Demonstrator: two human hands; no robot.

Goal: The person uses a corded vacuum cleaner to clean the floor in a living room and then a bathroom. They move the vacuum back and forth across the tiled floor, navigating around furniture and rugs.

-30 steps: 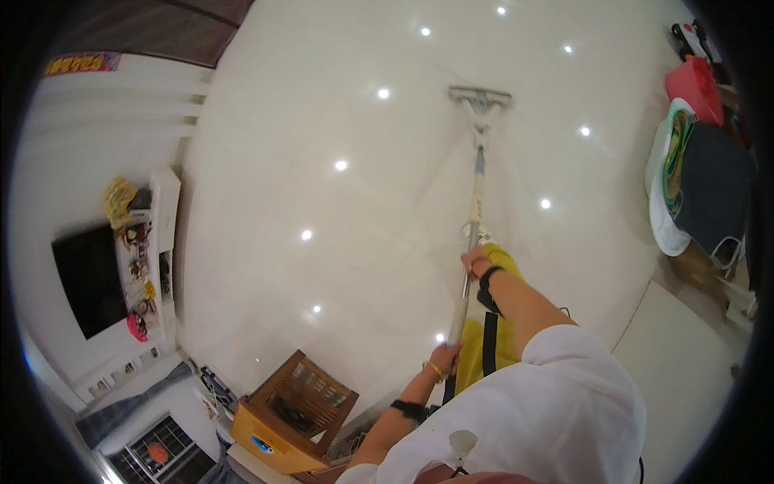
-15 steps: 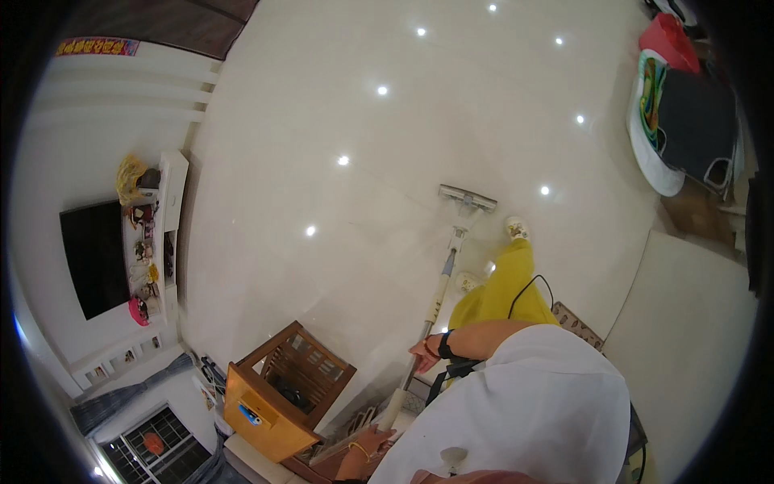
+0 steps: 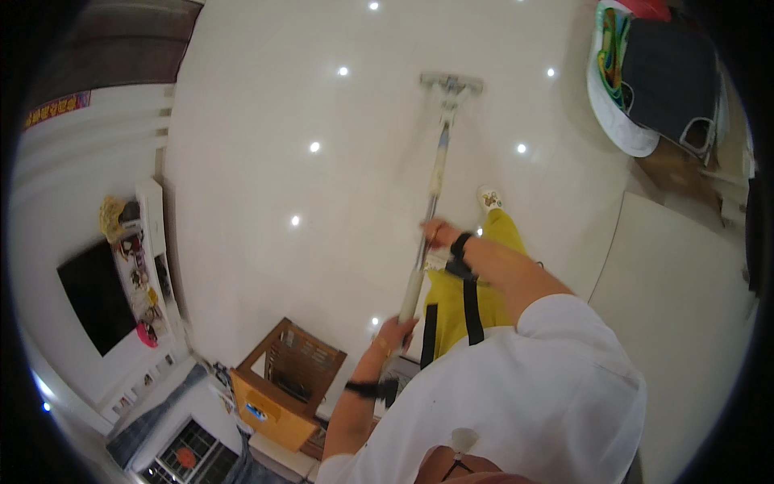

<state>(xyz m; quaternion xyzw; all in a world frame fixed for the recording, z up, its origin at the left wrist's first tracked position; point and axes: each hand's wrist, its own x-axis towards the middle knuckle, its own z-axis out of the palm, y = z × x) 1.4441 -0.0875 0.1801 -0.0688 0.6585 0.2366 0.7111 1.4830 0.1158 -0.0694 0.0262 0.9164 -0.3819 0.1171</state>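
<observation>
A long-handled mop (image 3: 439, 169) reaches forward from my body over the pale tiled floor. Its wide flat head (image 3: 463, 83) rests on the tiles ahead of my feet. Partway down the pole, my right hand (image 3: 440, 233) is closed around the metal shaft. Nearer my waist, my left hand (image 3: 395, 331) grips the pale upper end of the handle. Black bands circle both of my forearms. One patterned shoe (image 3: 488, 198) shows below my yellow trousers (image 3: 505, 236), to the right of the pole.
A wooden stool-like piece (image 3: 284, 379) stands at the lower left. Along the left wall runs a white cabinet (image 3: 151, 218) below a television (image 3: 97, 298). A white tub (image 3: 601, 89) with a dark bag sits at the upper right, above a pale panel (image 3: 669, 306).
The mop head has slid forward, away from me. Both hands moved forward with the pole, and my arms reach out farther. The view has shifted too.
</observation>
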